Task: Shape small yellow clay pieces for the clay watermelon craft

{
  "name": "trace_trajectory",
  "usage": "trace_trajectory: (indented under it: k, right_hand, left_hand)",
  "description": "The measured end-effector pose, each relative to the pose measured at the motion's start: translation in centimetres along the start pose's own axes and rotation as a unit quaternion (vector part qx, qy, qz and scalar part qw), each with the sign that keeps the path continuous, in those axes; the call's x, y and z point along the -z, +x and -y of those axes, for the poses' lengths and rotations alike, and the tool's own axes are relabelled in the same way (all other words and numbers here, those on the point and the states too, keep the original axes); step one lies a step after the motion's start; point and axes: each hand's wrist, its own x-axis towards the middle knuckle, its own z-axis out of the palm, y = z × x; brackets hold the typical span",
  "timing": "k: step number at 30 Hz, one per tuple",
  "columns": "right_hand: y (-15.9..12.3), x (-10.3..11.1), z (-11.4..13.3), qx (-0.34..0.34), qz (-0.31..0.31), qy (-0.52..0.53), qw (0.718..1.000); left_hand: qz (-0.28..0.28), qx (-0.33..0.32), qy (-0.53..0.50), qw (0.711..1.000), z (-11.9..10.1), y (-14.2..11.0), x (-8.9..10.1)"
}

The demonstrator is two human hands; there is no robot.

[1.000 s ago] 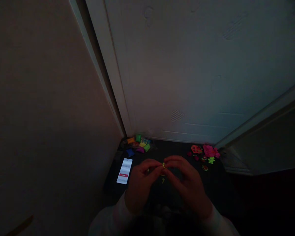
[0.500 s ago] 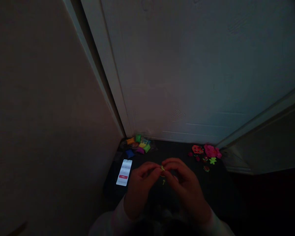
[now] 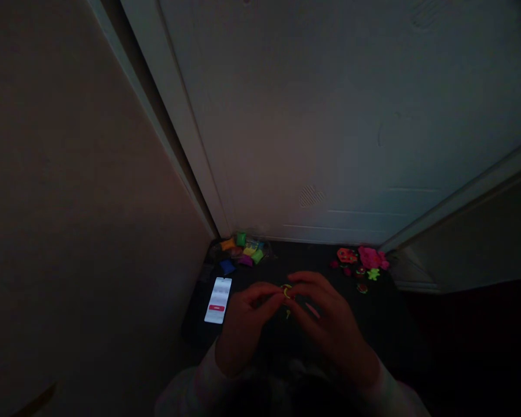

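My left hand (image 3: 248,321) and my right hand (image 3: 332,324) meet fingertip to fingertip above the dark tabletop. Between them is a small yellow curved piece (image 3: 287,291), probably modelling clay, pinched at its left by my left thumb and forefinger. My right fingertips close on its other side. Some red shows beside the yellow, but the fingers hide most of it. Just below the fingertips lies a tiny yellow bit (image 3: 287,314). A pink piece (image 3: 313,311) shows partly behind my right thumb.
Small coloured packets (image 3: 249,252) lie at the back left, in front of a phone (image 3: 217,300) with a lit screen. At the back right are a pink ruffled piece (image 3: 373,258), an orange-red piece (image 3: 347,255) and a yellow-green figure (image 3: 373,274). A white panel (image 3: 330,145) rises behind the dark tabletop (image 3: 299,255).
My fingertips have shifted a little around the yellow piece, and its curve shows more openly. The pink piece by my right thumb has come more into sight. The view has tilted slightly.
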Motion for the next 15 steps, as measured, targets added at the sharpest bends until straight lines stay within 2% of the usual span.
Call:
trace_trajectory:
  k: [4, 9, 12, 15]
  right_hand:
    - [0.26, -0.13, -0.06, 0.018, -0.012, 0.002, 1.000]
    - [0.29, -0.07, 0.02, 0.025, -0.019, 0.004, 0.999]
    - [0.16, 0.03, 0.02, 0.019, -0.005, 0.010, 1.000]
    - [0.19, -0.02, -0.15, -0.001, 0.008, 0.016, 1.000]
  left_hand:
    - [0.006, 0.025, -0.036, 0.999, 0.50, 0.16, -0.23]
    - [0.059, 0.071, -0.120, 0.988, 0.99, 0.19, -0.44]
    - [0.065, 0.053, -0.097, 0.992, 0.75, 0.25, -0.27]
    - [0.058, 0.011, -0.022, 0.998, 0.28, 0.33, 0.01]
